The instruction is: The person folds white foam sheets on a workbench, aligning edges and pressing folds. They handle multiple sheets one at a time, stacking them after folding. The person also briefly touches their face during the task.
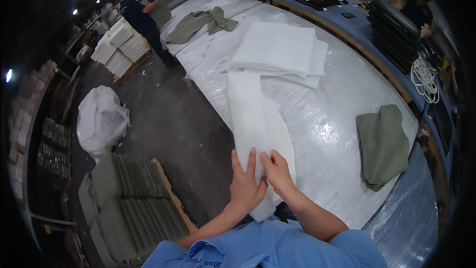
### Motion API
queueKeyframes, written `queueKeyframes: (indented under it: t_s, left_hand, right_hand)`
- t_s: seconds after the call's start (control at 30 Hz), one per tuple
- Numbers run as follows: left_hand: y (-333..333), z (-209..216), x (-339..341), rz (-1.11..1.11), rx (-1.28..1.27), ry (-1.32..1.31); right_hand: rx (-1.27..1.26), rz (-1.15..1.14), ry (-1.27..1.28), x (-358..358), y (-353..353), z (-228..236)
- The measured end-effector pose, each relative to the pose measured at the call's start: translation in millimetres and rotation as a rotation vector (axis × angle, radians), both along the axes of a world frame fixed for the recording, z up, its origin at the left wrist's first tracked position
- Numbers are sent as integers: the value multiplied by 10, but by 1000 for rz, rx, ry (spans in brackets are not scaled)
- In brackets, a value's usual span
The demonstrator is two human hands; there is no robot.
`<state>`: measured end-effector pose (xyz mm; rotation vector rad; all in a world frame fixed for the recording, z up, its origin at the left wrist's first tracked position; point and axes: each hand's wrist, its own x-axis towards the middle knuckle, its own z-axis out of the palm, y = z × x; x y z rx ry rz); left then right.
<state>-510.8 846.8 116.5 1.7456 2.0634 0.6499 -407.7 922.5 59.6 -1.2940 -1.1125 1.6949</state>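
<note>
A long strip of white fluffy batting (pixel 245 114) runs from the table's left edge toward my body. My left hand (pixel 245 186) lies on its near part, index and middle fingers stretched apart over the surface. Close beside it, my right hand (pixel 278 172) pinches the strip's right edge between thumb and fingers. Under the strip, a cream-white sheet with a curved edge (pixel 282 136) shows on the right. Beyond the strip's far end rests a stack of folded white batting sheets (pixel 275 47).
The plastic-covered table (pixel 327 154) carries folded grey-green fabric pieces (pixel 383 146) at right and a crumpled grey-green cloth (pixel 198 25) at far left. Grey-green cushions (pixel 134 193) and a plastic-wrapped white bundle (pixel 101 119) stand at left. A person (pixel 139 17) stands beyond. Black panels (pixel 394 34) are stacked at right.
</note>
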Motion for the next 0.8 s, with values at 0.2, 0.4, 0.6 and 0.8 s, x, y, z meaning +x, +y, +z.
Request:
queueKeyframes:
  t_s: [0.2, 0.4, 0.6, 0.8]
  left_hand:
    - [70, -32, -27, -166, 84, -208]
    - [-62, -279, -38, -152, 167, -846]
    - [-139, -223, 462, -336, 395, 37]
    - [305, -42, 200, -567, 429, -24]
  right_hand:
    - [222, -250, -85, 118, 1, -142]
    - [328, -324, -181, 308, 135, -233]
    - [367, -343, -231, 453, 165, -337]
    - [307, -280, -156, 564, 160, -159]
